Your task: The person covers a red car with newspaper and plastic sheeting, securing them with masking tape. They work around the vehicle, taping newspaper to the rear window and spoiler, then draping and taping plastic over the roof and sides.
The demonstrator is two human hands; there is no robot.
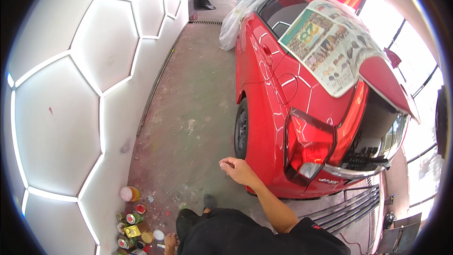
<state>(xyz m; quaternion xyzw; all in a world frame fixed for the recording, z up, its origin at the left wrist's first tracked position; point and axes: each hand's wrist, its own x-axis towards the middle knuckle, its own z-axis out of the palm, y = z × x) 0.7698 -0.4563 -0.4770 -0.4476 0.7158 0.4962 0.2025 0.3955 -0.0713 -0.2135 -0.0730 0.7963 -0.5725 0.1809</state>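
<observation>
My right hand (239,171) is raised beside the rear corner of a red car (264,156), apart from its body as far as I can see. Its fingers are curled in, and nothing shows between them. Low at the bottom edge is my left hand (171,242), small and partly cut off, near a group of paint cans (133,218) on the floor. A small white piece lies against its fingers; whether the hand grips it is unclear. The car's red tail light (309,148) and rear wheel (241,130) are close to my right hand.
Newspaper (325,47) covers part of the car's side window, and clear plastic sheeting (231,23) drapes the front. A white wall (56,123) with glowing hexagon lights runs along the left. An orange container (130,193) stands by it. Dark metal bars (349,208) are behind the car.
</observation>
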